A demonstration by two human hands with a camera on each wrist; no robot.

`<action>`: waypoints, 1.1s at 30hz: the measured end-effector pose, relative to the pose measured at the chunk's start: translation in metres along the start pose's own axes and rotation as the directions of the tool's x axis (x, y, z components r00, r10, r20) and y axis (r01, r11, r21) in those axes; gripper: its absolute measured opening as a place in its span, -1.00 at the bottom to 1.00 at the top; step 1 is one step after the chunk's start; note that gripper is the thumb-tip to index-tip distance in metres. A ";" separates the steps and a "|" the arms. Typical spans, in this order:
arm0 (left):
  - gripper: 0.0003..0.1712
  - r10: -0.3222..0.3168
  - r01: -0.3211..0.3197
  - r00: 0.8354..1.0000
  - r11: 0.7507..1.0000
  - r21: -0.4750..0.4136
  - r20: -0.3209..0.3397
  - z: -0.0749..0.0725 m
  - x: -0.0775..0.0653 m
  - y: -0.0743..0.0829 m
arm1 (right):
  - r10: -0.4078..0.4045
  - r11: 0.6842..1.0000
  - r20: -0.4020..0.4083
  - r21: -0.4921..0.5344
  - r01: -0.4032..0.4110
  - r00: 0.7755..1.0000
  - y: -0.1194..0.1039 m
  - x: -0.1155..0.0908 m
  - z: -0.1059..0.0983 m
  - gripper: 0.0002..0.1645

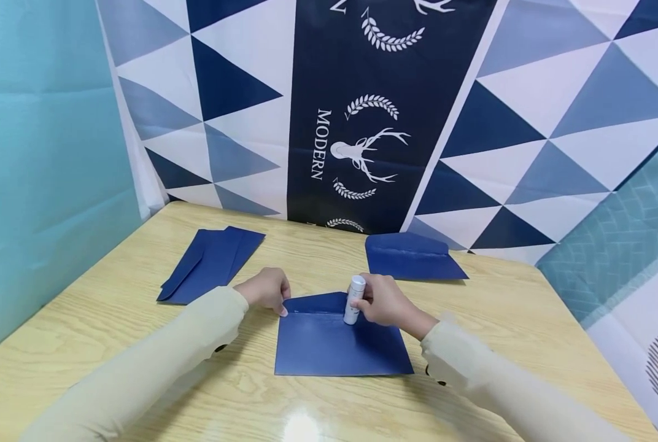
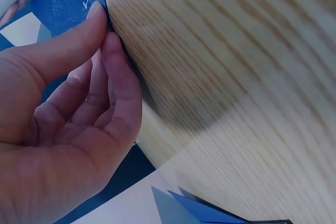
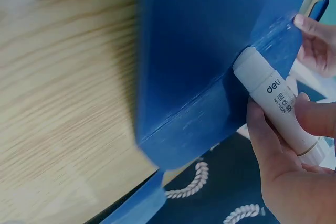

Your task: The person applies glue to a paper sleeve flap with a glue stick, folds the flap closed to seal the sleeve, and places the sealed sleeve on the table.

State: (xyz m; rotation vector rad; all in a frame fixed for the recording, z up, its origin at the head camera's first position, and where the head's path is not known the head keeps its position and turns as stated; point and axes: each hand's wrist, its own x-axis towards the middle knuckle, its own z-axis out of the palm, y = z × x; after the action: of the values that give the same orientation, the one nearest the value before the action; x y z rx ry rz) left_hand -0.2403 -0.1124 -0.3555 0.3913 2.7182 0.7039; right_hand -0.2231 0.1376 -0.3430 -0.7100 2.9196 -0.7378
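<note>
A dark blue envelope [image 1: 337, 350] lies on the table with its flap folded out at the far side. My left hand [image 1: 268, 290] pinches the envelope's left edge near the flap, thumb on top and index finger beneath. In my right hand [image 1: 384, 301] is a white glue stick [image 3: 278, 103] marked "deli", gripped between thumb and fingers. It stands tilted, its lower end right at the flap's crease. Whitish glue smears [image 2: 65, 1] show on the flap in the left wrist view.
Several blue envelopes [image 1: 213, 264] lie overlapped at the back left of the wooden table [image 1: 240, 399]. Another blue envelope [image 1: 417, 264] with its flap raised lies at the back right. A patterned cloth [image 1: 240, 141] hangs behind the table.
</note>
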 end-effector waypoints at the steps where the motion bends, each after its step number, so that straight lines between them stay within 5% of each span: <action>1: -0.83 0.001 -0.001 1.000 1.000 0.001 0.000 0.000 0.000 0.000 | 0.003 1.000 -0.003 -0.005 -0.003 1.000 0.003 -0.002 -0.002 -0.83; 24: -0.82 0.022 -0.023 0.999 1.000 -0.017 -0.028 0.005 -0.007 0.002 | 0.132 0.991 -0.020 -0.011 -0.132 0.991 0.044 -0.032 -0.030 -0.80; 29: -0.82 0.148 -0.144 0.987 0.987 0.069 -0.058 0.007 -0.006 -0.004 | 0.109 0.994 -0.038 -0.013 -0.110 0.993 0.047 -0.032 -0.032 -0.82; 33: -0.84 0.305 -0.287 0.950 0.938 0.195 -0.069 0.006 -0.004 -0.008 | 0.124 0.992 -0.036 -0.015 -0.124 0.992 0.044 -0.031 -0.034 -0.81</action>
State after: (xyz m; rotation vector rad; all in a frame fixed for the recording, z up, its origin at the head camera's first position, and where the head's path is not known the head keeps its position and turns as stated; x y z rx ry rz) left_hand -0.2357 -0.1177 -0.3638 0.8472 2.8583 0.5598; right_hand -0.2197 0.2011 -0.3349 -0.5160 2.9725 -0.7202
